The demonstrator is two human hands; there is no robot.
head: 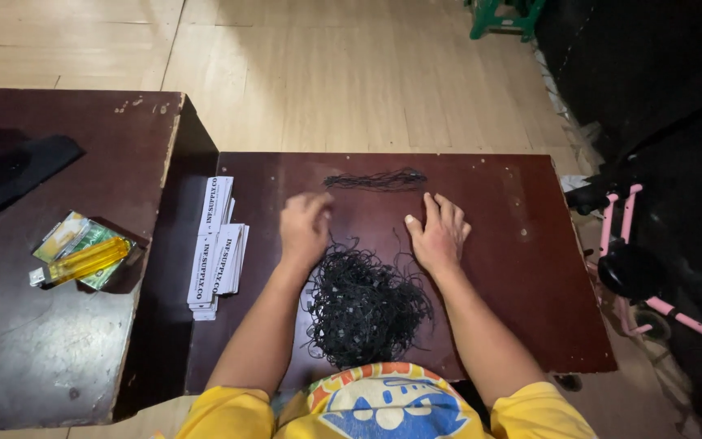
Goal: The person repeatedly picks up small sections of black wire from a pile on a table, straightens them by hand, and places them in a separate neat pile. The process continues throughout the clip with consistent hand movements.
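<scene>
A big tangled heap of thin black strings [365, 305] lies on the dark brown table [522, 268] right in front of me. A small straightened bundle of the same black strings [377, 180] lies further back near the table's far edge. My left hand [303, 228] rests on the table left of the heap with its fingers curled; whether it pinches a string I cannot tell. My right hand [439, 233] lies flat on the table right of the heap, fingers spread, holding nothing.
Stacks of white printed paper tags [217, 245] lie at the table's left edge. A second, lower dark table [58, 341] on the left carries a yellow utility knife [83, 262] on green-and-yellow packets. A pink-framed scooter-like toy [635, 260] stands right, on the wooden floor.
</scene>
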